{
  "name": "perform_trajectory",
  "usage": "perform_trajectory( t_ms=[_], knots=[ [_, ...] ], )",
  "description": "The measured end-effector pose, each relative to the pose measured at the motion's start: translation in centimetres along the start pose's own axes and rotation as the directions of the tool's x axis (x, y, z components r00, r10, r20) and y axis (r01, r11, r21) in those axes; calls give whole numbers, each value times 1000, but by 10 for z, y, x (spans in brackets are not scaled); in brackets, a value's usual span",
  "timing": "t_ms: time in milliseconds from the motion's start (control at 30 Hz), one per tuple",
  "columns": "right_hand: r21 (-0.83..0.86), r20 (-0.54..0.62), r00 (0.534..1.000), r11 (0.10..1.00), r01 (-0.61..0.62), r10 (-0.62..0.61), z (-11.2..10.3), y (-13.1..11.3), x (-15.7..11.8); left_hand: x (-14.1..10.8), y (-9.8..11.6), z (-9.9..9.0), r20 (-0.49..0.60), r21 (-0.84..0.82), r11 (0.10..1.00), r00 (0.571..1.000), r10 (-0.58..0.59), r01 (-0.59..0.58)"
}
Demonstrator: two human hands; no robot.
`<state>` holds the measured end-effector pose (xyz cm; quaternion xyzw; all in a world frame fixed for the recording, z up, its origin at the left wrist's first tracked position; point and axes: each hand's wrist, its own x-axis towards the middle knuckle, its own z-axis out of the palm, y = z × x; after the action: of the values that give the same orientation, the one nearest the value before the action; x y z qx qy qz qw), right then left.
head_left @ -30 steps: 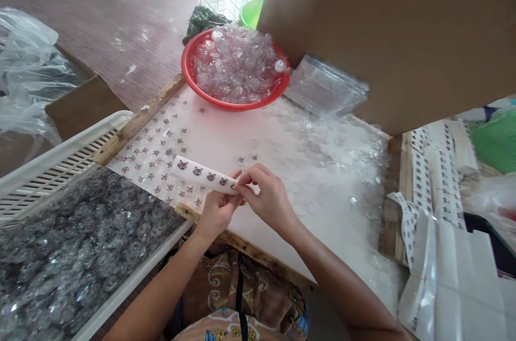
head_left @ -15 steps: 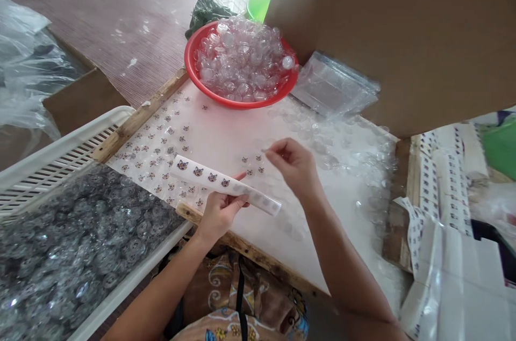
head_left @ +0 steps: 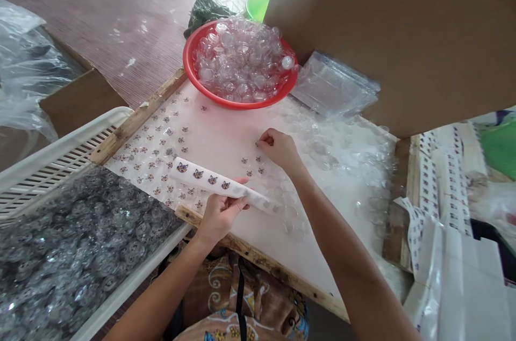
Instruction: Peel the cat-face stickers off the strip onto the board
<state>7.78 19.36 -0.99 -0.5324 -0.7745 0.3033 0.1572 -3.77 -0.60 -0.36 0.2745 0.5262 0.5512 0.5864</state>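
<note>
My left hand [head_left: 220, 217] grips a white sticker strip [head_left: 205, 175], curled lengthwise and printed with dark cat faces, thumb on top. Pinched at the fingertips of my right hand [head_left: 279, 152] is a small dark sticker [head_left: 257, 143], just above the white tabletop [head_left: 226, 129]. Below that hand, several cat-face stickers [head_left: 250, 173] sit in a small group on the surface. Many more cat-face pieces [head_left: 151, 164] lie in rows at the left, apparently on clear discs. Loose clear round pieces [head_left: 330, 161] are scattered over the right side.
A red basin [head_left: 237, 104] heaped with clear round pieces stands at the back. On the left is a white crate [head_left: 100, 127] full of clear and dark pieces. Wooden strips [head_left: 137, 118] edge the tabletop. Cardboard [head_left: 382, 35] rises at the back right, near more sticker strips [head_left: 455, 185].
My right hand has moved left and slightly away from me, carrying the small sticker past the group of cat-face stickers. My left hand with the strip has hardly moved.
</note>
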Motion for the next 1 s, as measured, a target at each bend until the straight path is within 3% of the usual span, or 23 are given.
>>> perform_trajectory(
  t_ms=[133,300,433,500,567,733,1000],
  knots=[
    [-104,-39,995,991,85,-89,15,-5,2,0,1,0,-2,-3,1000,1000,-4,4],
    [-61,-16,994,992,111,-113,22,-28,-4,-1,3,2,-27,-30,1000,1000,-3,2],
    [173,72,978,968,182,-197,5,-60,-34,1,0,0,-53,-25,1000,999,-6,4],
    [350,206,933,913,210,-294,-3,-75,-56,3,-3,-1,-54,-7,1000,998,13,-13],
    [407,258,900,884,229,-351,-7,-85,-76,4,-4,-2,-39,-4,999,998,43,-44],
    [235,67,938,919,317,-341,4,-92,-98,5,-5,-2,-52,9,995,993,104,-104],
    [99,-42,904,899,427,-425,13,-85,-101,7,-9,-5,-102,89,989,987,125,-116]
  ],
)
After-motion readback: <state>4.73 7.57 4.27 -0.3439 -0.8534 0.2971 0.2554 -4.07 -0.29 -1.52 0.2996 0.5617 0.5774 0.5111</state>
